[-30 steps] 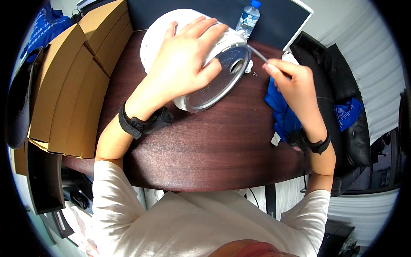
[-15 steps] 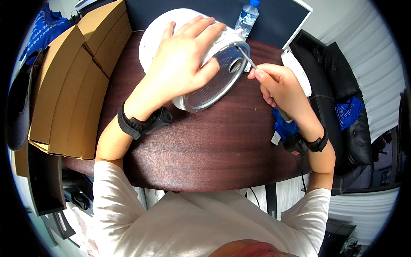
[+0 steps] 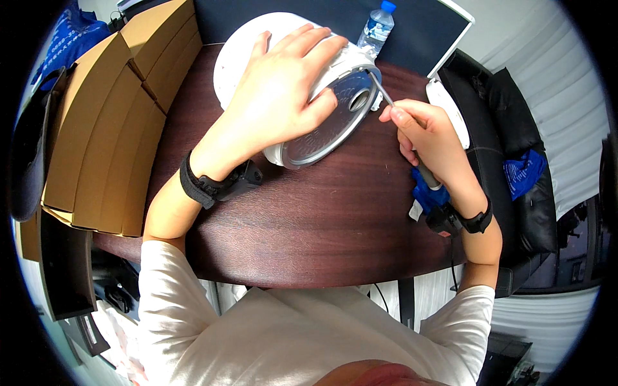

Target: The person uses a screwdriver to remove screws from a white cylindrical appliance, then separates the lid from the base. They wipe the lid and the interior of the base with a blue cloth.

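Note:
A round white appliance (image 3: pixel 241 48) stands tilted on the table, its clear, silver-rimmed disc (image 3: pixel 322 143) facing me. The disc has a metal-edged round hole near its right side. My left hand (image 3: pixel 283 90) lies over the housing, fingers spread across the top and thumb at the disc's edge, holding it in place. Pinched in my right hand (image 3: pixel 425 132) is a screwdriver (image 3: pixel 382 89) with a slim metal shaft and a grey-brown handle. Its tip touches or nearly touches the upper right of the rim; exact contact is too small to make out.
Cardboard boxes (image 3: pixel 96 135) stand along the left of the dark wooden table (image 3: pixel 309 225). Behind the appliance are a water bottle (image 3: pixel 376 29) and a dark partition (image 3: pixel 418 32). A white object (image 3: pixel 449 112) and blue bag (image 3: pixel 428 193) lie right, beside a black sofa (image 3: pixel 496 154).
The screwdriver tip and my right hand have shifted slightly right along the rim. My left hand keeps its place on the appliance. The whole view has moved a little.

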Action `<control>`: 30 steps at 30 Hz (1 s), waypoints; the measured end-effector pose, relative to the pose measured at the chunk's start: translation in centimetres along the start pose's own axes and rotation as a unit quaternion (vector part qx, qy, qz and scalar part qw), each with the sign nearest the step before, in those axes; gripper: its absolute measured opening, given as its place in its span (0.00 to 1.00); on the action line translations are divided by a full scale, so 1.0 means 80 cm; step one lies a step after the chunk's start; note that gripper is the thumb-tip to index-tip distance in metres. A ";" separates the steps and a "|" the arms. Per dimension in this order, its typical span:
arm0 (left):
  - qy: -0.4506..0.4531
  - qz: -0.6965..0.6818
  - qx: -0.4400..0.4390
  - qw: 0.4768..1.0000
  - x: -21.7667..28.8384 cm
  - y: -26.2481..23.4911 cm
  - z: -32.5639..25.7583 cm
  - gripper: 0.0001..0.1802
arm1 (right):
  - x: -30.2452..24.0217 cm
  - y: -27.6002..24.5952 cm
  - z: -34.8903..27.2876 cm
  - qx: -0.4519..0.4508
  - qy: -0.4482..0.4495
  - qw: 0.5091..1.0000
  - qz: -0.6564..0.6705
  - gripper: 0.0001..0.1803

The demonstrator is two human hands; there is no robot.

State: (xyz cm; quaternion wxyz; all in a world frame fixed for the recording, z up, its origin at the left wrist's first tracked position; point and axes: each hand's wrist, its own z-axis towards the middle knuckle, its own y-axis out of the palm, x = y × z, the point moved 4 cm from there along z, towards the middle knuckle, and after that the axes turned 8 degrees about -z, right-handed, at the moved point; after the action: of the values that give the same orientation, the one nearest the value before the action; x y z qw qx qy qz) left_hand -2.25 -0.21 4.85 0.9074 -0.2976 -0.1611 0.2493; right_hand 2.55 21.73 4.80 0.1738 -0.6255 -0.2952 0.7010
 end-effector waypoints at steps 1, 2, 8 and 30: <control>0.001 0.001 0.000 1.000 0.000 0.000 0.000 0.35 | 0.000 0.000 0.000 -0.001 -0.002 1.000 0.001 0.12; 0.001 0.000 0.001 1.000 -0.001 0.001 0.000 0.35 | 0.000 -0.001 0.000 0.000 -0.003 1.000 0.002 0.12; 0.000 -0.002 0.000 1.000 -0.001 0.000 -0.001 0.35 | -0.002 0.007 0.003 0.000 0.001 1.000 0.000 0.13; 0.006 0.016 0.001 1.000 0.000 0.004 0.001 0.34 | -0.049 -0.005 -0.015 0.304 -0.260 0.716 -0.572 0.06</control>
State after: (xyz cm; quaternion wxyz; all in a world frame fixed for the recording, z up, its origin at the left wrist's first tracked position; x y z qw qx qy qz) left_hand -2.43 0.03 4.74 0.9046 -0.3005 -0.1504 0.2623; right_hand 4.26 19.87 8.04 0.6389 -0.0439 -0.4015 0.6547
